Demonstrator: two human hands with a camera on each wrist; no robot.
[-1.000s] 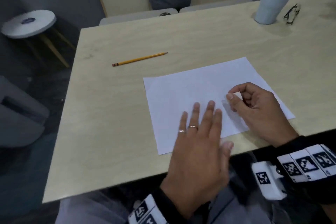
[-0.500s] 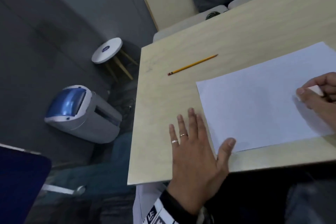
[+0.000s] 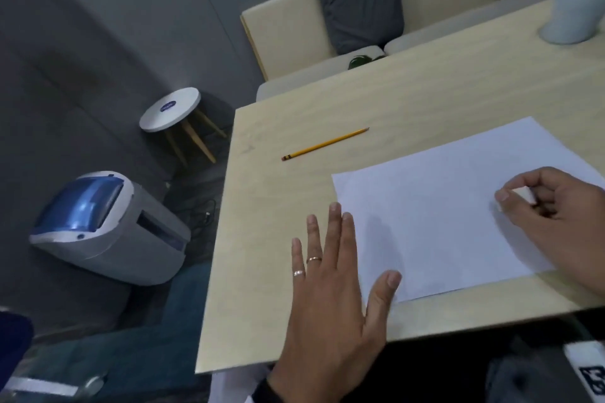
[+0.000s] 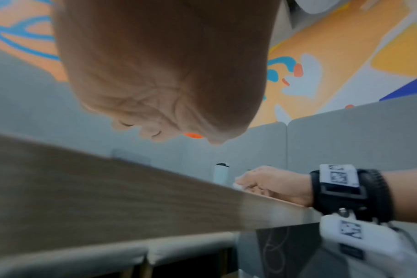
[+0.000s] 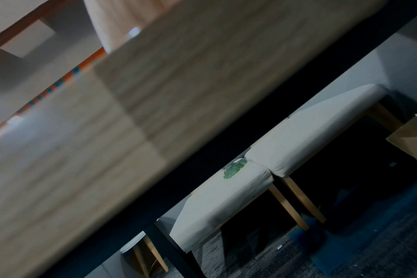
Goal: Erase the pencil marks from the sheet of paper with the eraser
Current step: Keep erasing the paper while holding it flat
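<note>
A white sheet of paper [image 3: 435, 213] lies on the wooden table [image 3: 281, 206] near its front edge. Any pencil marks on it are too faint to see. My right hand [image 3: 553, 216] rests on the sheet's right part and pinches a small white eraser [image 3: 525, 193] between thumb and fingers. In the left wrist view the right hand [image 4: 274, 184] sits on the table with the eraser [image 4: 238, 186] at its fingertips. My left hand [image 3: 330, 288] lies flat with straight fingers at the sheet's near left corner, thumb on the paper. The right wrist view is blurred and shows neither hand.
A yellow pencil [image 3: 325, 143] lies on the table left of the sheet. A pale tumbler [image 3: 576, 0] stands at the far right. Cream chairs [image 3: 294, 39] are behind the table. On the floor to the left are a grey and blue bin [image 3: 108, 226] and a white stool [image 3: 170, 109].
My left hand slid from the middle of the sheet to its near left corner. The head view swung left and partly back. The right hand keeps pinching the eraser.
</note>
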